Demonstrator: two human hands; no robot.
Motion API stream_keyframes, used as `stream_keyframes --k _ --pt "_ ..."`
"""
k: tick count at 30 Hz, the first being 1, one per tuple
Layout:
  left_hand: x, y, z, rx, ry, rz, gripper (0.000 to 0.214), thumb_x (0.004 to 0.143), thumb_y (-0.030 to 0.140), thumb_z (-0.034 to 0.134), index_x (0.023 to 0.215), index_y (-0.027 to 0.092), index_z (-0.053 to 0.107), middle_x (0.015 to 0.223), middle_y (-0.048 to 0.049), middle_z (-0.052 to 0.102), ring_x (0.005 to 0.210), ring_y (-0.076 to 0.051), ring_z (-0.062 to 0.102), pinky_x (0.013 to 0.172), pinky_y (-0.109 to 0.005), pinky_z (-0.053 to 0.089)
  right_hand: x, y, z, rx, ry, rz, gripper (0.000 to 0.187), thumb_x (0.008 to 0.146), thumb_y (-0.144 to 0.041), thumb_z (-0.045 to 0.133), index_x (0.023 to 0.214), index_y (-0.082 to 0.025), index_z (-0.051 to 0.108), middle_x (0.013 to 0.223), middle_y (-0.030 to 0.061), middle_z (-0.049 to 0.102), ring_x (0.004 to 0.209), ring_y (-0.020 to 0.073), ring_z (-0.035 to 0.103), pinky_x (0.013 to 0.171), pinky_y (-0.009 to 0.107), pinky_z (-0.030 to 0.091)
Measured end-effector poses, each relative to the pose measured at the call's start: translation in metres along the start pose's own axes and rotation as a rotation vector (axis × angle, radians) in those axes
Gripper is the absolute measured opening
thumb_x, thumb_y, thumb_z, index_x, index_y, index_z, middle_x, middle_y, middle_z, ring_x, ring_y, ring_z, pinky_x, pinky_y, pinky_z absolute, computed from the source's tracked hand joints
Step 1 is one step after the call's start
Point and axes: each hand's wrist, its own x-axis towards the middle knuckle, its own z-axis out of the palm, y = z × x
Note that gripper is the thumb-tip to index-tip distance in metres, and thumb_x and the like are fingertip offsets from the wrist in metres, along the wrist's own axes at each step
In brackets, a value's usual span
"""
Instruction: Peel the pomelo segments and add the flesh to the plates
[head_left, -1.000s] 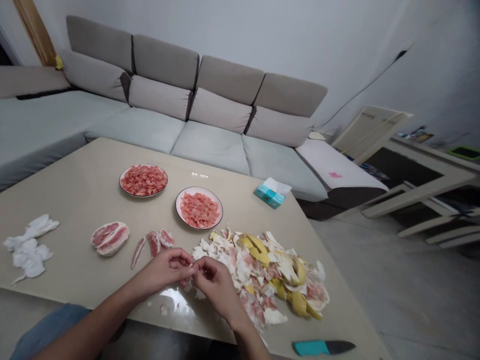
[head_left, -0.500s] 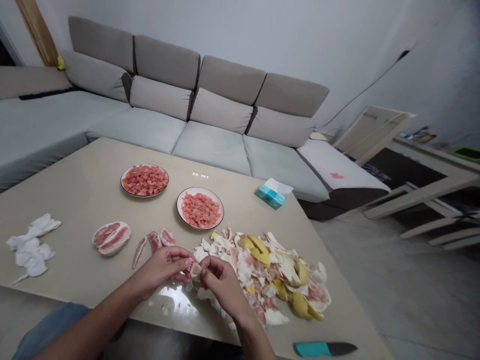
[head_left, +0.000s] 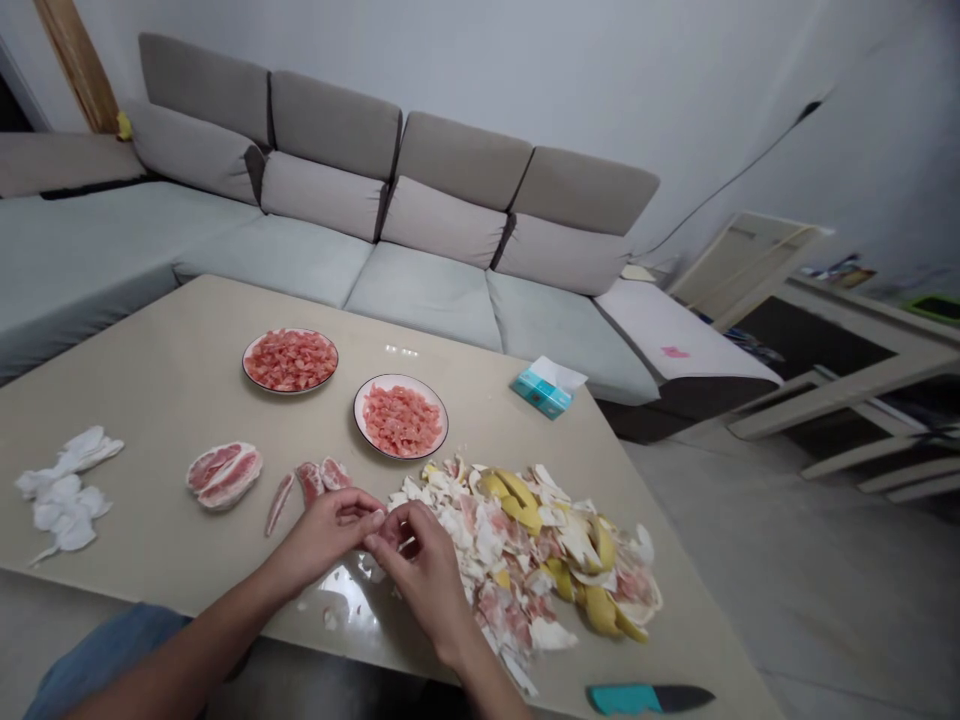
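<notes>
The person's left hand [head_left: 322, 540] and right hand [head_left: 416, 558] are together above the counter [head_left: 150, 400], with the fingertips of both meeting and pinching a small piece of pink pomelo flesh [head_left: 387, 531], which is mostly hidden by the fingers. For such fine work, it seems best to use only the fingertips and to pull softly, because the flesh is tender and tears with a hard grip. Just right of the hands lies a large pile of pomelo peel [head_left: 525, 560], white pith mixed with yellow rind and pink scraps. A few crumbs lie on the counter just below the hands (the shiny patch there looks like glare or perhaps juice, I cannot tell which). To the left are a split pomelo section [head_left: 223, 476], some loose segments [head_left: 311, 482] and crumpled white tissues [head_left: 64, 495]. Farther up, a white plate [head_left: 244, 365] and a second white plate [head_left: 355, 415] both hold heaps of pink flesh. A blue tissue packet [head_left: 541, 392] sits near the far edge, and a teal-handled knife [head_left: 622, 699] lies at the lower right. Beyond the counter, a long grey sofa [head_left: 420, 210] fills the upper part of the frame, and a tiled floor [head_left: 750, 560] shows on the right.
</notes>
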Motion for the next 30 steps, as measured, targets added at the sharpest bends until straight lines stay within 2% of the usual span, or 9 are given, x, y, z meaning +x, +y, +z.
stream_keyframes --k 4,11,19,26,30 --pt "0.000 -0.003 0.000 -0.093 -0.030 -0.054 0.033 0.076 0.044 0.068 0.088 0.013 0.067 0.085 -0.0065 0.070 0.086 -0.021 0.064 0.077 -0.033 0.051 0.002 0.001 -0.004 0.014 -0.064 -0.018 0.024 0.091 -0.033 0.054 0.073 -0.018 0.060 0.073 -0.0002 0.057 0.069 0.0129 0.052 0.063 0.023 0.040" --pt "-0.002 -0.002 0.001 -0.145 -0.044 -0.067 0.037 0.067 0.040 0.078 0.086 0.011 0.065 0.075 -0.0045 0.069 0.069 -0.015 0.063 0.068 -0.028 0.049 0.001 0.001 -0.005 0.103 -0.091 0.018 0.029 0.091 -0.038 0.055 0.070 -0.017 0.058 0.071 -0.0007 0.055 0.064 0.0115 0.050 0.059 0.022 0.038" --pt "-0.006 0.003 0.002 -0.171 -0.105 -0.086 0.032 0.075 0.037 0.073 0.088 0.009 0.067 0.079 -0.0087 0.071 0.068 -0.017 0.066 0.067 -0.029 0.050 0.002 -0.003 -0.009 0.455 -0.196 0.139 0.031 0.085 -0.043 0.063 0.069 -0.016 0.058 0.065 -0.0007 0.057 0.055 0.0107 0.055 0.055 0.022 0.042" --pt "-0.011 0.010 0.005 -0.237 -0.089 -0.114 0.026 0.076 0.034 0.073 0.085 0.010 0.068 0.069 -0.0045 0.068 0.062 -0.012 0.064 0.064 -0.023 0.049 0.002 -0.001 -0.006 0.721 -0.252 0.221 0.030 0.085 -0.041 0.063 0.070 -0.017 0.055 0.066 0.0018 0.065 0.055 0.0124 0.059 0.056 0.025 0.048" --pt "-0.012 0.015 0.002 -0.270 -0.153 -0.152 0.025 0.078 0.033 0.071 0.088 0.010 0.068 0.072 -0.0056 0.068 0.066 -0.013 0.066 0.066 -0.023 0.050 0.003 -0.001 -0.008 0.730 -0.249 0.210 0.030 0.085 -0.041 0.063 0.070 -0.017 0.055 0.066 0.0021 0.065 0.056 0.0124 0.059 0.058 0.025 0.049"
